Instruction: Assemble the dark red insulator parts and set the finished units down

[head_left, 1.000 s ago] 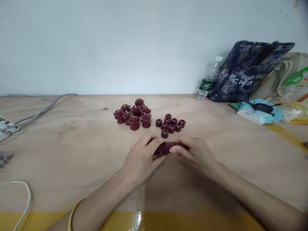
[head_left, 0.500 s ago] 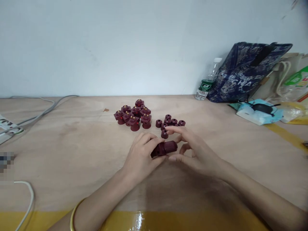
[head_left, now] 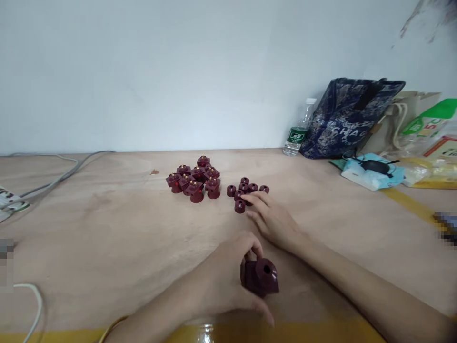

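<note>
L hand (head_left: 232, 274): loosely curled, thumb (head_left: 263, 307) apart | R hand (head_left: 273, 219): farther fwd, palm dn

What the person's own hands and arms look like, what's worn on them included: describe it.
Both the left hand and the right hand are bare, without gloves, and no ring can be made out. The forearms show no sleeves. Around the left forearm sits a thin gold-coloured bangle, cut off by the bottom edge; the right forearm shows nothing worn.
</note>
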`<state>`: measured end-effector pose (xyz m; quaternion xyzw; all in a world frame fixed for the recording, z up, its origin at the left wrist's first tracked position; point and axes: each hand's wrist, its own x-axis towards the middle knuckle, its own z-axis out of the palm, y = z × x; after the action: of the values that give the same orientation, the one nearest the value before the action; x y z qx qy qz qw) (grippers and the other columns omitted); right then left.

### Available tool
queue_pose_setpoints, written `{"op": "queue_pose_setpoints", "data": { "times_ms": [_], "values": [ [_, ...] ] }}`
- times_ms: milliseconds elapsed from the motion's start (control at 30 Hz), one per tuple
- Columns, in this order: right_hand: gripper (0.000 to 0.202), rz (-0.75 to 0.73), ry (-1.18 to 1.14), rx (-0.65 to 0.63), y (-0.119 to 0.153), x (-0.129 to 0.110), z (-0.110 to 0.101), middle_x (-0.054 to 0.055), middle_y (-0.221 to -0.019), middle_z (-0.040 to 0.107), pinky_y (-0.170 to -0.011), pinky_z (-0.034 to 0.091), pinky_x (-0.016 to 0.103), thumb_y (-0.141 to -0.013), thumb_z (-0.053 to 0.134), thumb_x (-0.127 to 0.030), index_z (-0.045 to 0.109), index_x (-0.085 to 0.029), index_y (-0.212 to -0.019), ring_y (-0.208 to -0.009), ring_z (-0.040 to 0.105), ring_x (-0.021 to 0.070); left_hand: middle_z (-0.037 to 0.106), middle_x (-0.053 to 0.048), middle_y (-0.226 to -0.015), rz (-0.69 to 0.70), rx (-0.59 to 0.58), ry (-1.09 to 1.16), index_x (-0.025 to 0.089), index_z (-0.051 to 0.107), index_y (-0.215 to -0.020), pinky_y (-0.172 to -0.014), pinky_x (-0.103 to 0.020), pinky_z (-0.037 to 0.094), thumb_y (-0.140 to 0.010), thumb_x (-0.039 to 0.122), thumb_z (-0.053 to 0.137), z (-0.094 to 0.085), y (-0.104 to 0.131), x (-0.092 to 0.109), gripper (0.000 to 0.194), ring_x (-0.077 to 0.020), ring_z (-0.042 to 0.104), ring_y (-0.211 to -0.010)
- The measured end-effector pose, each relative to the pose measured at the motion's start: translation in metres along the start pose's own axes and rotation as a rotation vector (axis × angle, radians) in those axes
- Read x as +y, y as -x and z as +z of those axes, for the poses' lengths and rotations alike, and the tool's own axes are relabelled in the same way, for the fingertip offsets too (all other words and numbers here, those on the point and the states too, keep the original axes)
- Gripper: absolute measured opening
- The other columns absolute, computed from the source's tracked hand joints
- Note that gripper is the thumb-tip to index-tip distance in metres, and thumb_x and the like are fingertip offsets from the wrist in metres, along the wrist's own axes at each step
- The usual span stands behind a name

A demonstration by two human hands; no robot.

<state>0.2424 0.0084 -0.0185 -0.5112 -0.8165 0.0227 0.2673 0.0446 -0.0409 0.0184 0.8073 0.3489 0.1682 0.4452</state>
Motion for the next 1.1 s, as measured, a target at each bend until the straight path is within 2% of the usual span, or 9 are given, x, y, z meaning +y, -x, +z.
{"op": "queue_pose_setpoints", "data": {
  "times_ms": [100,233,300,467,567,700,767,933,1100],
  "values": [
    [0.055,-0.103,0.063,-0.062,-0.005,0.001,0.009,0.012,-0.144,0.04,-0.09,0.049,0.042,-0.088,0.038,-0.008,0.036,-0.021,-0.141,-0.117,0.052,0.0258,0.06,0.0,-0.088,0.027,0.041,-0.088,0.025,0.05,-0.107,-0.048,-0.022,0.045,-0.04,0.042,0.087,-0.025,-0.006,-0.004,0.08,-0.0157,0.058,-0.068],
    [0.048,-0.183,0.065,-0.098,-0.005,-0.004,0.011,0.016,-0.131,0.051,-0.089,0.049,0.042,-0.088,0.036,-0.004,0.047,-0.015,-0.133,-0.111,0.054,0.0251,0.051,-0.01,-0.12,0.036,0.585,-0.505,0.022,0.05,-0.118,-0.066,-0.032,0.05,-0.081,0.043,0.06,-0.059,-0.043,-0.02,0.044,-0.0144,0.061,-0.07],
    [0.037,-0.15,0.03,-0.102,-0.001,-0.008,0.007,0.015,-0.12,0.055,-0.08,0.051,0.038,-0.091,0.039,-0.011,0.052,-0.015,-0.126,-0.098,0.059,0.0231,0.048,-0.014,-0.126,-0.036,0.662,-0.761,0.021,0.047,-0.126,-0.066,-0.035,0.05,-0.084,0.039,0.058,-0.064,-0.062,-0.028,0.047,-0.0199,0.063,-0.077],
    [0.018,-0.072,-0.153,-0.105,0.011,-0.014,-0.005,0.009,-0.1,0.057,-0.076,0.05,0.034,-0.09,0.051,-0.025,0.058,-0.016,-0.104,-0.085,0.058,0.0198,0.056,-0.01,-0.108,0.07,0.601,-0.935,0.019,0.057,-0.107,-0.077,-0.04,0.048,-0.088,0.03,0.052,-0.041,-0.067,-0.036,0.022,-0.0271,0.057,-0.096],
    [0.021,-0.033,-0.299,-0.04,0.011,-0.011,-0.005,0.008,-0.099,0.059,-0.076,0.05,0.033,-0.087,0.055,-0.021,0.056,-0.018,-0.108,-0.083,0.058,0.0182,0.056,-0.009,-0.114,0.198,0.635,-0.631,0.023,0.05,-0.117,-0.089,-0.041,0.045,-0.086,0.025,0.055,-0.028,-0.053,-0.042,0.032,-0.0251,0.052,-0.107],
    [0.027,0.033,-0.442,0.11,0.007,-0.005,-0.005,0.007,-0.109,0.061,-0.08,0.049,0.032,-0.086,0.055,-0.016,0.059,-0.021,-0.112,-0.095,0.058,0.019,0.062,-0.007,-0.106,0.046,0.606,-0.041,0.019,0.052,-0.113,-0.081,-0.035,0.05,-0.077,0.03,0.067,-0.024,-0.051,-0.052,0.04,-0.0217,0.061,-0.095],
    [0.029,0.075,-0.483,0.162,0.005,-0.005,-0.008,0.005,-0.107,0.063,-0.076,0.05,0.03,-0.084,0.056,-0.013,0.061,-0.023,-0.11,-0.09,0.06,0.0175,0.066,-0.005,-0.095,0.014,0.542,0.057,0.019,0.058,-0.104,-0.079,-0.034,0.05,-0.075,0.032,0.069,-0.025,-0.052,-0.054,0.034,-0.0205,0.063,-0.087],
    [0.035,0.012,-0.538,0.179,0.007,-0.013,-0.019,0.003,-0.113,0.064,-0.079,0.052,0.029,-0.085,0.055,-0.011,0.06,-0.025,-0.116,-0.095,0.062,0.0166,0.063,-0.005,-0.106,0.228,0.588,-0.316,0.023,0.062,-0.107,-0.088,-0.037,0.045,-0.075,0.028,0.071,-0.028,-0.046,-0.044,0.034,-0.0219,0.058,-0.099],
    [0.032,-0.049,-0.496,0.137,0.009,-0.019,-0.021,0.003,-0.111,0.067,-0.081,0.052,0.03,-0.086,0.057,-0.015,0.061,-0.026,-0.116,-0.096,0.063,0.0168,0.062,-0.005,-0.098,0.302,0.527,-0.587,0.021,0.06,-0.106,-0.078,-0.036,0.043,-0.079,0.03,0.067,-0.027,-0.041,-0.038,0.029,-0.0209,0.058,-0.09]
  ]
}}
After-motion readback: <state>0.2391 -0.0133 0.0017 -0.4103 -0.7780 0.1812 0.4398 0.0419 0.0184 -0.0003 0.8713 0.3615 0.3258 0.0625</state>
